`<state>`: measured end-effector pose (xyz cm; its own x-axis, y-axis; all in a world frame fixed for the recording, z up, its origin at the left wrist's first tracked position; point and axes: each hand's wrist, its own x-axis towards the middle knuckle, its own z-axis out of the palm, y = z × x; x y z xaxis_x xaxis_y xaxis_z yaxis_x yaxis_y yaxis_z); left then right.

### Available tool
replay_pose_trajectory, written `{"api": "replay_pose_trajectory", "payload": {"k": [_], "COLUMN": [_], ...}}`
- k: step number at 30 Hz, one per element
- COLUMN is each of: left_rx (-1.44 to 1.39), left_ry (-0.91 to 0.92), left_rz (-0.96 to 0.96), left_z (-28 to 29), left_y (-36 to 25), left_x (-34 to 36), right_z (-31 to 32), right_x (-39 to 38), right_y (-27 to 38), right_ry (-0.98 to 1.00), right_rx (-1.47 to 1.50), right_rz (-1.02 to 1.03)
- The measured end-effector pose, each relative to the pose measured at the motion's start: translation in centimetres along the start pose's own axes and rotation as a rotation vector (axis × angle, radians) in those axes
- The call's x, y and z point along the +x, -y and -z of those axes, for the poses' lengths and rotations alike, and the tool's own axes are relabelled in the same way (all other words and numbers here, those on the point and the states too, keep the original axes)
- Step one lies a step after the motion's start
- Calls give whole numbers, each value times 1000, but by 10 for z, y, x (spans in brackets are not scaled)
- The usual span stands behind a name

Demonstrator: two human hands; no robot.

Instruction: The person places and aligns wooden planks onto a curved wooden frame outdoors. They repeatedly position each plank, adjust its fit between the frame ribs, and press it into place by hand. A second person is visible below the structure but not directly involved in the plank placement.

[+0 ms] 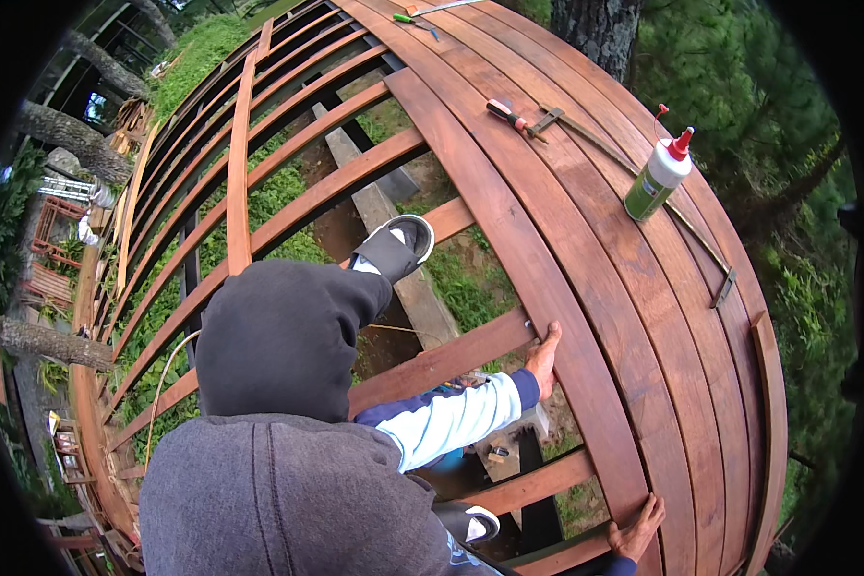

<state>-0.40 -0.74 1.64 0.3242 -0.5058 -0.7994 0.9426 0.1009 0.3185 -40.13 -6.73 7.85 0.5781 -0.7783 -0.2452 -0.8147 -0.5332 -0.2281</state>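
Note:
My left hand (544, 361), below a white and blue sleeve, is at the near edge of a reddish-brown wooden deck plank (566, 317). Its fingertips meet the edge, and some of its fingers are hidden. Farther down the same plank, my right hand (640, 528) spans the board, thumb by the near edge and fingers by the gap to the neighbouring plank. The plank lies across several wooden joists (442, 357). My feet, in dark slide sandals (403, 244), are among the joists.
On the laid planks (634, 288) stand a green and white glue bottle (659, 175) with a red cap and a long bar clamp (634, 169) with a red and black handle. A green-handled tool (403, 17) lies at the far end. Open gaps between joists show grass and concrete below.

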Motion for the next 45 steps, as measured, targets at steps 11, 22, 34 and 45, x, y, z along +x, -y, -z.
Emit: {"api": "replay_pose_trajectory", "payload": {"k": [11, 22, 34, 45], "left_rx": [-2, -55, -124, -12], "left_ry": [-20, 94, 78, 58], "left_rz": [-19, -25, -77, -99], "left_z": [2, 10, 9, 3], "left_y": [3, -9, -6, -10], "left_x": [5, 16, 27, 18], "right_z": [1, 0, 0, -23], "right_x": [-1, -2, -3, -31], "right_y": [3, 7, 14, 17], "right_ry": [25, -41, -114, -245], "right_rx": [12, 22, 6, -66], "right_rz": [-41, -57, -60, -185]}}
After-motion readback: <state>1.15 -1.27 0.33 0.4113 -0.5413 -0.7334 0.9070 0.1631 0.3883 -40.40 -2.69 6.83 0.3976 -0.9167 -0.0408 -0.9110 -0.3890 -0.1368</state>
